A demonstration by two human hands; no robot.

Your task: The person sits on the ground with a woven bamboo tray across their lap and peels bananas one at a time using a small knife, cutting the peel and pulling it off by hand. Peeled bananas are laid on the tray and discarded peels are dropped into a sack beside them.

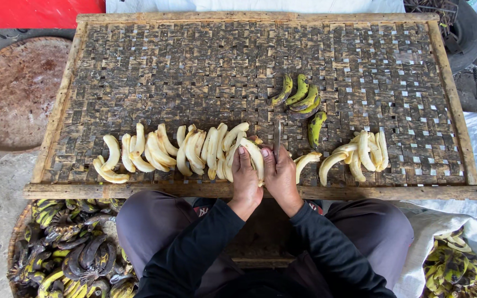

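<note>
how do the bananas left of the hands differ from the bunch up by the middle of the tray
The left bananas are peeled, pale cream; the middle bunch keeps its green-yellow, dark-blotched skin. The left bananas are many, laid in a long row near the tray's front edge; the middle bunch is a few, clustered farther back. The left hand touches the row's end; the bunch lies untouched. Both rest on the woven tray.

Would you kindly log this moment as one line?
left hand: on peeled banana | right hand: holds knife | woven tray: unpeeled bananas
</note>
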